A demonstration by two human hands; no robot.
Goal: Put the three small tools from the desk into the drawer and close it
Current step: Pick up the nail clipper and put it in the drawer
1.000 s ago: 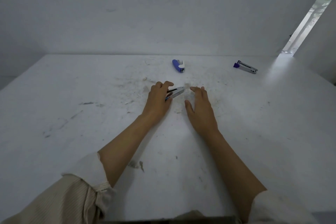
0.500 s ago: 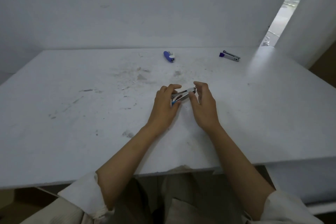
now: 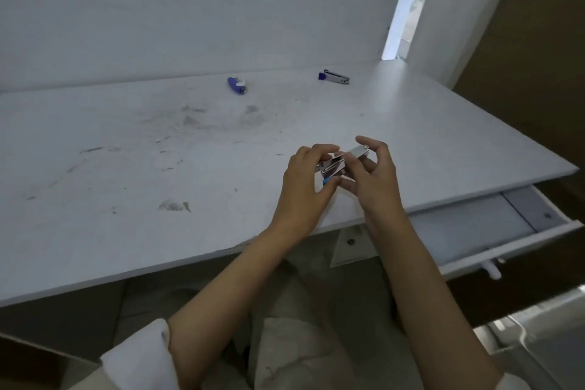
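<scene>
Held tool: a small silver stapler (image 3: pixel 343 161) with a blue tip at its lower end, up off the desk, just right of centre frame, tilted with its shiny top arm rising toward the right.
Left hand: the left hand (image 3: pixel 304 187) pinches the stapler's lower left end, thumb underneath by the blue tip, fingers curled over the top.
Right hand: the right hand (image 3: pixel 375 180) grips the same stapler from the right, fingertips closed on the metal arm, index finger arched above it.
Both hands: pressed close together around the one tool, above the front part of the desk.
Blue tool: a small blue and white tool (image 3: pixel 237 85) lies flat at the back of the desk, upper centre, close to the wall; what kind it is I cannot tell.
Purple tool: a second small stapler, silver with a purple end (image 3: pixel 334 76), lies further right along the back edge, well apart from the blue one.
Desk: white top (image 3: pixel 126 168), scuffed with grey smudges.
Drawer: white drawer (image 3: pixel 474 228) pulled open under the desk's right front edge, lower right of frame, floor bare where visible.
Sleeves: pale cuffs at the bottom edge.
</scene>
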